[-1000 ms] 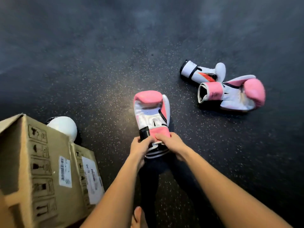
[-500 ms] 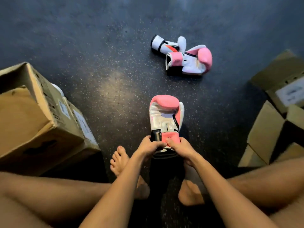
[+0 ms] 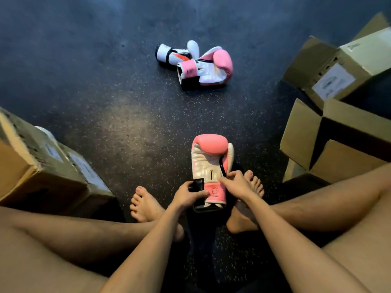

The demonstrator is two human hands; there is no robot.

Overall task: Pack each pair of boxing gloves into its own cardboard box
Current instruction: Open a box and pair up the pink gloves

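Your left hand (image 3: pixel 188 195) grips the black strap (image 3: pixel 197 183), your right hand (image 3: pixel 234 182) pinches the cuff (image 3: pixel 215 194); the pink glove (image 3: pixel 211 159) looks light and squashy, so lift it by that cuff.

The pink cuff (image 3: pixel 214 194) of the near boxing glove (image 3: pixel 208 163) reads "10OZ" beneath a round emblem. White labels (image 3: pixel 333 83) on the cardboard boxes (image 3: pixel 359 58) are too blurred to read.

Open floor (image 3: pixel 118 115) lies between cardboard boxes (image 3: pixel 304 132) left and right.
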